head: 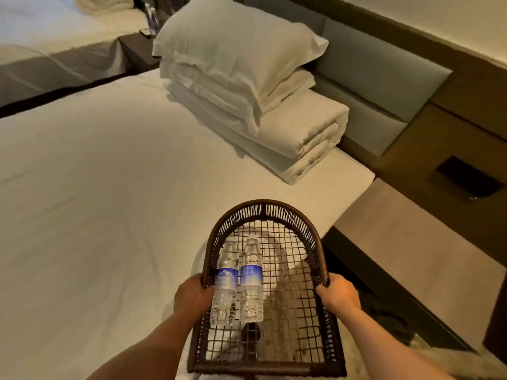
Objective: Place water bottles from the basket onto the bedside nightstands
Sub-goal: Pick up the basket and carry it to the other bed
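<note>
While stretched forward over the bed (109,187), both forearms level, left hand (192,296) clenched on the left rim of the basket (310,242), right hand (338,293) clasping the right rim. Lying side by side against the basket's left wall, two bottles (237,281), caps pointing away. Just right of the bed, the nightstand (406,242).

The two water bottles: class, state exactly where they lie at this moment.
In the head view, low and centre, the two water bottles lie side by side in the left half of the basket, beside the left hand.
</note>
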